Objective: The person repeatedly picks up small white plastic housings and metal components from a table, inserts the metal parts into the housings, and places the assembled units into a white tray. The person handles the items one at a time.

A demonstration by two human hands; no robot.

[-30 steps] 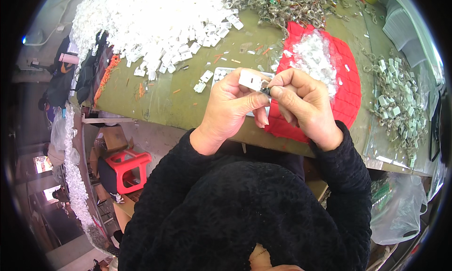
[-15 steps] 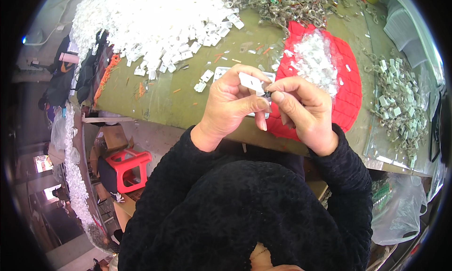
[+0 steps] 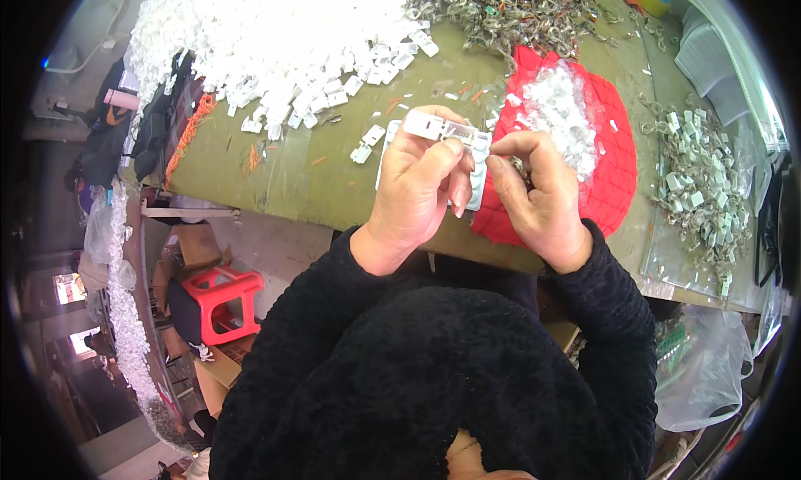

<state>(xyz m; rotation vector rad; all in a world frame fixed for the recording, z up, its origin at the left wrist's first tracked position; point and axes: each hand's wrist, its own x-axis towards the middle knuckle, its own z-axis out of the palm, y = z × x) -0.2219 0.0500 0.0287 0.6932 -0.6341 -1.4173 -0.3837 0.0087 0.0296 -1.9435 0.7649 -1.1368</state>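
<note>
My left hand (image 3: pixel 419 188) grips a small white plastic part (image 3: pixel 435 127) by its near end, held level above the olive-green table (image 3: pixel 284 167). My right hand (image 3: pixel 534 198) is closed beside it, fingertips pinching a tiny metal piece (image 3: pixel 517 164) next to the part's right end. Under both hands lies a white rectangular tray (image 3: pixel 477 192), mostly hidden. Just right of the hands a red quilted cloth (image 3: pixel 613 175) carries a heap of clear small pieces (image 3: pixel 561 113).
A large pile of white plastic parts (image 3: pixel 267 37) fills the far left of the table. Grey metal clips (image 3: pixel 509 8) heap at the far middle, assembled pieces (image 3: pixel 701 188) on the right. A red stool (image 3: pixel 219 300) stands below left; a clear plastic bag (image 3: pixel 705 371) hangs lower right.
Both hands have turned the white part slightly and drawn a little nearer to me; the right fingertips have shifted along the part's right end.
</note>
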